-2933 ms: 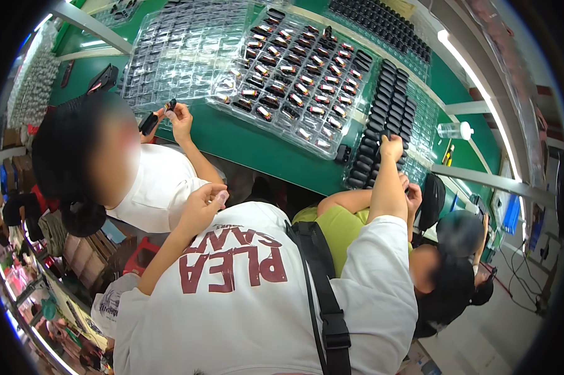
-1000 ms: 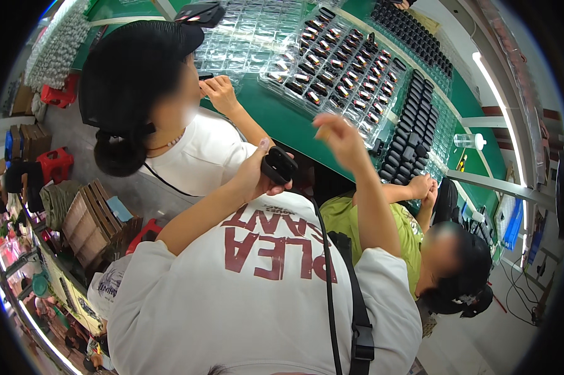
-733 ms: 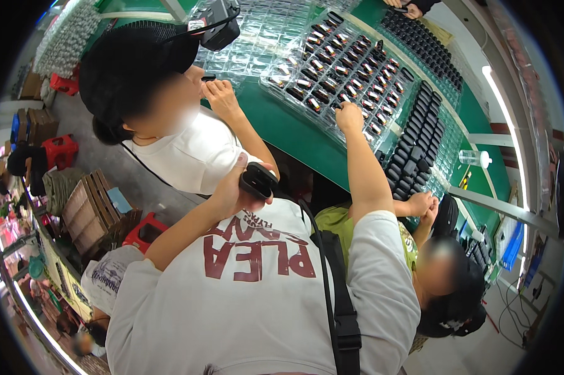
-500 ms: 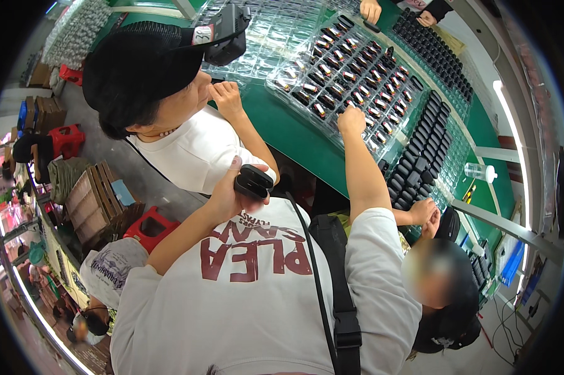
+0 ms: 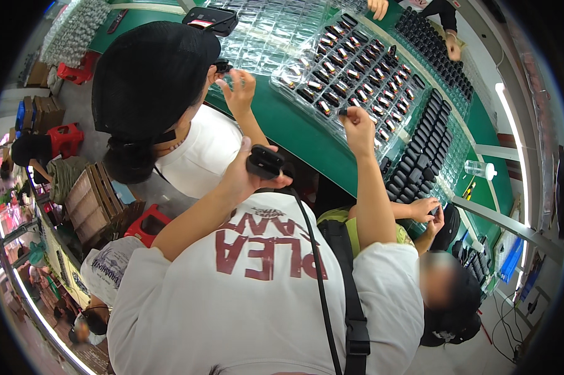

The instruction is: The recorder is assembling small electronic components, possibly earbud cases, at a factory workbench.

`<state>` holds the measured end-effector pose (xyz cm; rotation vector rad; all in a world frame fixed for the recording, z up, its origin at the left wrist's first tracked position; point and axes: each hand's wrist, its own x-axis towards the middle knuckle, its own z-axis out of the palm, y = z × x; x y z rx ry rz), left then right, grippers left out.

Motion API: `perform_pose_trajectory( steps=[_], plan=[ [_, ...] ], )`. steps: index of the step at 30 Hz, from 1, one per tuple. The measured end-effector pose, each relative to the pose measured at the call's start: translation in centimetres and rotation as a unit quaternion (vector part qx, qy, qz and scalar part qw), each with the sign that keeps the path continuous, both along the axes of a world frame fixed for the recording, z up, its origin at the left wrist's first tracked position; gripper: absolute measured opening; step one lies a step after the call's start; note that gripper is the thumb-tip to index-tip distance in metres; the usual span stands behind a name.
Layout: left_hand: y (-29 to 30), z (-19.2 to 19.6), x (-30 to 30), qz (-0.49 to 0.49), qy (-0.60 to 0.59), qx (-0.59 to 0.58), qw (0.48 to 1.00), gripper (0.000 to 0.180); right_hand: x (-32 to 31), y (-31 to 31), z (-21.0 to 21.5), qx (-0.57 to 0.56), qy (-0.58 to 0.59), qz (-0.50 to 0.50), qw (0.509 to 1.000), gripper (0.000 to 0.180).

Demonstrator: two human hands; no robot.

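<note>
My left hand (image 5: 239,178) is closed around a black earbud charging case (image 5: 265,161), held in front of my chest with its lid raised. Farther right, over the near edge of a clear plastic tray (image 5: 310,107), my right hand (image 5: 359,130) pinches a small black piece (image 5: 343,112), probably an earbud. My fingers partly cover it. Rows of small black parts (image 5: 361,74) with white and red marks fill the tray's pockets.
Black rounded cases (image 5: 419,147) stand in rows to the right of the tray. At left a co-worker in a black cap (image 5: 151,81) leans near the green table (image 5: 294,134). Another person's hands (image 5: 429,212) work at right. A clear bottle (image 5: 480,169) lies beyond.
My right hand has drawn back slightly from the tray pockets, a small black piece now showing in its fingertips. My left hand has shifted right and up with the case. The left co-worker's head has tipped forward.
</note>
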<state>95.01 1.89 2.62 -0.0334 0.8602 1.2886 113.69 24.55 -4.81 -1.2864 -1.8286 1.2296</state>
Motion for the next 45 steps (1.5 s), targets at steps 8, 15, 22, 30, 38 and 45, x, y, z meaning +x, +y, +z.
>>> perform_pose_trajectory(
  steps=[8,15,22,30,38,45],
  plan=[
    [1.6,0.2,0.2,0.008,-0.037,0.058,0.998,0.068,-0.1,-14.3,7.0,0.193,0.078,0.077,0.975,0.024],
    [0.3,0.3,1.5,0.015,-0.005,0.08,0.997,0.064,0.1,-17.8,7.5,0.193,0.049,0.075,0.977,0.021],
    [-0.5,-0.3,1.9,0.031,0.135,0.132,0.981,0.066,-0.8,-18.3,11.6,-0.008,-0.033,0.046,0.998,0.016],
    [-1.0,-0.3,1.9,0.033,0.142,0.139,0.98,0.068,-1.7,-18.9,11.0,0.026,-0.091,0.07,0.993,0.017],
    [-0.7,1.3,0.6,-0.046,0.102,0.149,0.983,0.074,0.5,-16.2,14.0,0.064,0.032,0.049,0.996,0.017],
    [-0.8,0.5,1.7,-0.09,0.161,0.152,0.971,0.072,-0.6,-15.9,15.2,0.124,-0.023,0.194,0.973,0.016]
  ],
)
